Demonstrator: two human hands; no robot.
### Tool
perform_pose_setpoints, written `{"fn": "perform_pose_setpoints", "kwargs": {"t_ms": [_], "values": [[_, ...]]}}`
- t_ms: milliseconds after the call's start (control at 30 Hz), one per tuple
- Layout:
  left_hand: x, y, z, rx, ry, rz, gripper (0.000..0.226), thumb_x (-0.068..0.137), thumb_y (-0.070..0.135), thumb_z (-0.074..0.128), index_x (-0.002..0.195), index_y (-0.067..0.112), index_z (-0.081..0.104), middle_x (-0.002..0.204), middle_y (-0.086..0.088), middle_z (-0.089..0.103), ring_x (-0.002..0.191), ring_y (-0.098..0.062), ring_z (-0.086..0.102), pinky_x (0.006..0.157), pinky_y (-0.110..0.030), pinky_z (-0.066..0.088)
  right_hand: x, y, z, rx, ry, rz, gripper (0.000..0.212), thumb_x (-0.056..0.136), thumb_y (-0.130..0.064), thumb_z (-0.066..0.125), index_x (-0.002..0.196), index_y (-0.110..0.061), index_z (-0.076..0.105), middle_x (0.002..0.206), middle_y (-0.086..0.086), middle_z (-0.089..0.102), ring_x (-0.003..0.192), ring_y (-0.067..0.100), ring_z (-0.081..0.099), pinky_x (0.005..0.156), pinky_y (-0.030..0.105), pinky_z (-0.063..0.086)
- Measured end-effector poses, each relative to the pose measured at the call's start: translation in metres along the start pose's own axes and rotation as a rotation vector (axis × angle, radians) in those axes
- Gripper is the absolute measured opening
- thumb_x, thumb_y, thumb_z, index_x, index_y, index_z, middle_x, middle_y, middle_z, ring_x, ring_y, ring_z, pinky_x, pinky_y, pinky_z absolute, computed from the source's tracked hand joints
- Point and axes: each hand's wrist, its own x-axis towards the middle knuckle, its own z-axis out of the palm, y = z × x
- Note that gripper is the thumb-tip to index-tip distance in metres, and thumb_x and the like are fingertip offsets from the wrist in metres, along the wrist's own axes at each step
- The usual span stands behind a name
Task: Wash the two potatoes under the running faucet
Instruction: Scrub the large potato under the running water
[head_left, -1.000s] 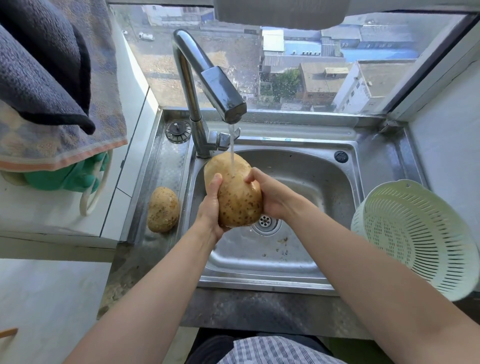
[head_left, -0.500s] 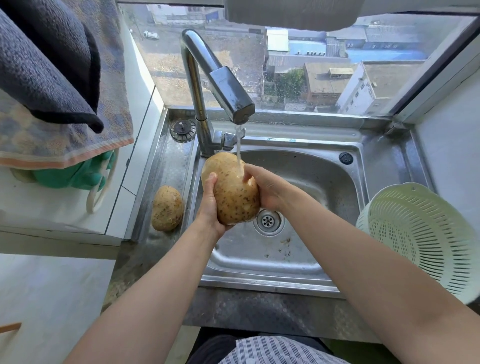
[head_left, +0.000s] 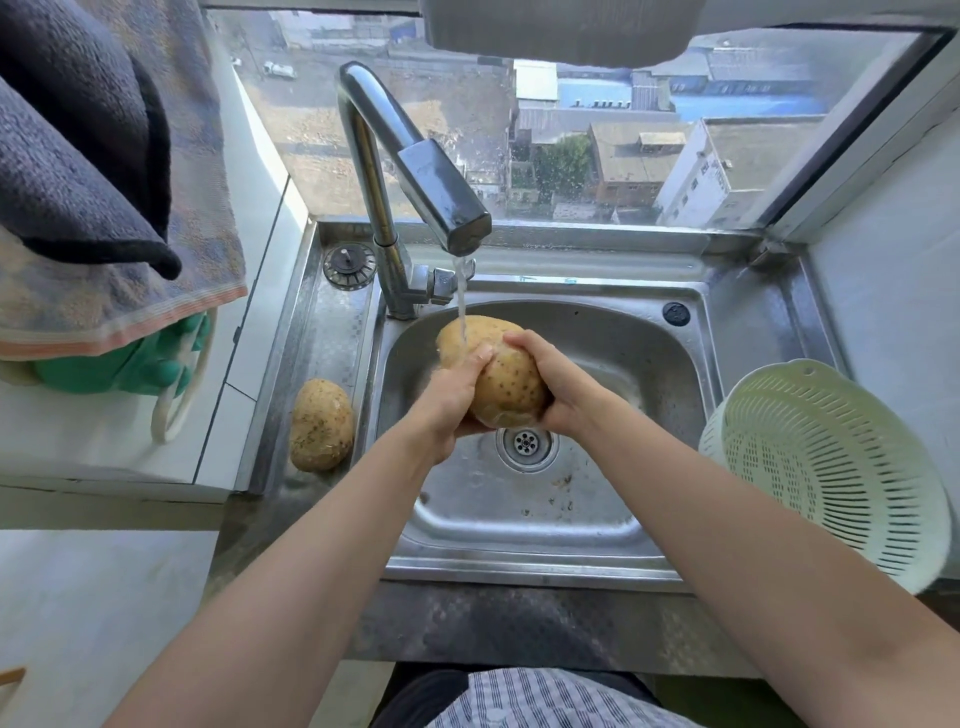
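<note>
Far left, I see towels (head_left: 104, 171) hanging over a rail, a dark one draped on a paler striped one, with green rubber gloves (head_left: 124, 364) tucked just below.

Next along, the second potato (head_left: 321, 424) lies on the steel ledge at the left of the sink (head_left: 519, 535), just beside the basin wall, dull-skinned with specks of dirt, apart from both hands. A round strainer plug (head_left: 349, 264) sits on the same ledge further back, near the faucet base.

The faucet (head_left: 415, 171) arches up and forward; a thin stream of water (head_left: 460, 306) falls from its spout onto the far end of the held potato (head_left: 506, 376).

Centre: I note that potato held over the basin, above and just behind the drain (head_left: 526, 442). Left hand (head_left: 451, 397) is cupped around its left and lower side, thumb laid across the top, right under the stream. Right hand (head_left: 563, 387) is wrapped around its right side, fingers curled over the upper edge. Both hands grasp the one potato between them. Its skin looks wet and glossy.

Basin floor shows a few dark bits near the drain.

Right: a pale green colander (head_left: 831, 467) leans tilted on the sink's right rim, open side facing the basin, touching nothing else I can make out.

Bottom edge: dark stone desk (head_left: 519, 629) front, checked cloth below.
</note>
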Motion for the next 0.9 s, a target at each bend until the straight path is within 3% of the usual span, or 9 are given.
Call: {"fn": "perform_pose_setpoints", "kwargs": {"t_ms": [67,133,233,333,433,700,900], "values": [[-0.004,0.0,-0.005,-0.03,-0.096,-0.027,0.047,0.104,0.033,0.044,0.141,0.003,0.046,0.115,-0.016,0.064,0.096,-0.027,0.066,0.076,-0.038,0.06,0.004,0.0,0.0,0.0,0.034,0.004,0.058,0.084,-0.048,0.068,0.13,-0.015,0.055,0.119,0.016,0.067,0.101,0.032,0.067,0.079,0.044,0.058],[-0.01,0.001,-0.007,-0.066,-0.139,-0.047,0.043,0.102,0.021,0.042,0.14,0.002,0.045,0.11,-0.017,0.061,0.095,-0.029,0.064,0.08,-0.042,0.06,0.006,0.001,0.001,0.012,0.045,0.014,0.055,0.085,-0.048,0.066,0.128,-0.014,0.055,0.116,0.015,0.067,0.099,0.032,0.067,0.079,0.044,0.059],[-0.015,0.006,-0.006,-0.116,-0.096,-0.091,0.043,0.096,0.019,0.048,0.136,0.005,0.046,0.121,-0.023,0.057,0.091,-0.034,0.066,0.066,-0.043,0.064,0.009,0.001,0.005,-0.001,0.056,0.013,0.052,0.086,-0.047,0.066,0.126,-0.015,0.055,0.117,0.015,0.066,0.102,0.032,0.067,0.076,0.044,0.059],[-0.014,0.007,-0.008,-0.166,-0.059,-0.113,0.042,0.097,0.023,0.047,0.135,0.006,0.046,0.122,-0.024,0.055,0.092,-0.038,0.065,0.058,-0.045,0.064,0.012,0.001,0.011,-0.025,0.069,-0.007,0.056,0.085,-0.046,0.068,0.128,-0.014,0.055,0.121,0.015,0.065,0.107,0.034,0.066,0.082,0.046,0.059],[-0.011,0.007,-0.013,-0.211,-0.055,-0.101,0.04,0.097,0.021,0.043,0.134,0.006,0.046,0.111,-0.02,0.054,0.091,-0.037,0.064,0.057,-0.044,0.063,0.013,-0.003,0.016,-0.007,0.065,-0.022,0.06,0.083,-0.046,0.069,0.131,-0.014,0.054,0.125,0.015,0.065,0.109,0.035,0.066,0.086,0.051,0.058],[-0.011,0.011,-0.009,-0.224,-0.017,-0.112,0.038,0.093,0.02,0.042,0.128,0.008,0.048,0.112,-0.02,0.052,0.094,-0.04,0.061,0.058,-0.047,0.063,0.014,-0.007,0.015,-0.032,0.075,-0.054,0.065,0.082,-0.043,0.071,0.135,-0.013,0.05,0.128,0.016,0.061,0.112,0.037,0.063,0.093,0.056,0.055],[-0.016,0.013,-0.006,-0.233,-0.027,-0.121,0.039,0.092,0.019,0.042,0.129,0.006,0.049,0.108,-0.019,0.054,0.092,-0.039,0.062,0.057,-0.045,0.062,0.009,-0.006,0.012,0.0,0.086,-0.042,0.068,0.08,-0.045,0.073,0.136,-0.016,0.047,0.128,0.016,0.061,0.11,0.037,0.065,0.084,0.055,0.058]]}}
